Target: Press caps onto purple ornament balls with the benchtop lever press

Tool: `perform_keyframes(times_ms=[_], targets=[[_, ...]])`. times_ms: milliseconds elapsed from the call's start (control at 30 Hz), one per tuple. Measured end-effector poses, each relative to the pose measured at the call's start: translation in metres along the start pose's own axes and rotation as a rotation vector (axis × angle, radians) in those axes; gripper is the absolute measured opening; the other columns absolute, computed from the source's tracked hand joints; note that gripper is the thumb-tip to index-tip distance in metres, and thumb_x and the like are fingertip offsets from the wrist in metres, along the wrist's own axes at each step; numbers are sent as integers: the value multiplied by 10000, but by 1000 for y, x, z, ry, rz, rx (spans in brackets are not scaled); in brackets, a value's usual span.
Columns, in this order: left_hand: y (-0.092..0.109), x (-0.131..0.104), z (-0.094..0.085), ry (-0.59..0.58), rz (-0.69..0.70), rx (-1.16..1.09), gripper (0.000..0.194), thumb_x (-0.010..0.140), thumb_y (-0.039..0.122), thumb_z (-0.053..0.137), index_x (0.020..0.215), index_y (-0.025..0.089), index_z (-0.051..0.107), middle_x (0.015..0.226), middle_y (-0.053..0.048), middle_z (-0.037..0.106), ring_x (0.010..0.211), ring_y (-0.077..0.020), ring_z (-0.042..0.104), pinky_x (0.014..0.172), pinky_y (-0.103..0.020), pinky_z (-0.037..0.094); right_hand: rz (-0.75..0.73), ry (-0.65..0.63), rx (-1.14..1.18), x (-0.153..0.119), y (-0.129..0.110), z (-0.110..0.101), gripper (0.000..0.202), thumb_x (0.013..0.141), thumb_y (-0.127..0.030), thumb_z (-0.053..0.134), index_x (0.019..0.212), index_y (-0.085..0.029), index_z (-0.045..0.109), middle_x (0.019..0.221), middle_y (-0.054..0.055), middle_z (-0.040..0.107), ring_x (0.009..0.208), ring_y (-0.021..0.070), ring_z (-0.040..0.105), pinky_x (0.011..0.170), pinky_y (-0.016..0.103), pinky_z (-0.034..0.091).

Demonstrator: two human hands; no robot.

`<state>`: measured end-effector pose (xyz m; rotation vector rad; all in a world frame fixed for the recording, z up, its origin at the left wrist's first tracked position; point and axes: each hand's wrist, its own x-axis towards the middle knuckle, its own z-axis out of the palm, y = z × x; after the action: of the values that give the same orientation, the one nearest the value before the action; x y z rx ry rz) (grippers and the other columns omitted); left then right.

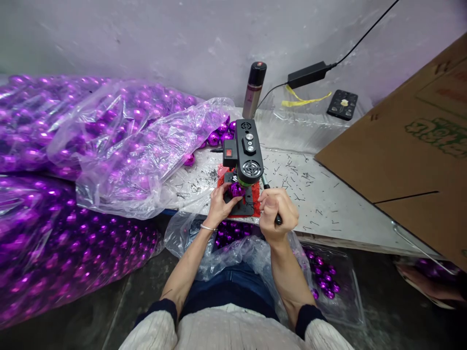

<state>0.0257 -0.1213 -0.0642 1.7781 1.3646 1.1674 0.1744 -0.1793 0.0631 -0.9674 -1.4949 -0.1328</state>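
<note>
A shiny purple ball (pixel 237 189) sits under the head of a black bench press machine (pixel 249 150). My left hand (pixel 220 204) grips this ball from its left side, thumb and fingers around it. On the machine's right, my right hand (pixel 278 212) is wrapped round the black-ended lever (pixel 266 182), whose tip sticks out below the fist. The machine's base (pixel 242 208) stands on a red mat (pixel 257 208). More purple balls (pixel 213 139) lie on the white table just left of the machine.
Clear plastic bags of purple balls (pixel 109 131) fill the left. A spray bottle (pixel 254 90), power adapter (pixel 307 74) and phone (pixel 342 104) are at the back. A cardboard box (pixel 397 146) leans in from the right. Dark bits litter the table (pixel 310 209); a lower tray (pixel 350 291) holds balls.
</note>
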Motion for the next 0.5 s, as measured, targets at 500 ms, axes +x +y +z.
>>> perform_keyframes(times_ms=[500], targets=[[-6,-1,-4,-107,147,-15,596,782,495,852,1272,222,648,1224,-103,735,1136,-274,691,1022,-440,526,8,23,-14,-13,4,3,265,971,-123,483,728,-220,519,663,-10,590,667,133,609,606,285,453]])
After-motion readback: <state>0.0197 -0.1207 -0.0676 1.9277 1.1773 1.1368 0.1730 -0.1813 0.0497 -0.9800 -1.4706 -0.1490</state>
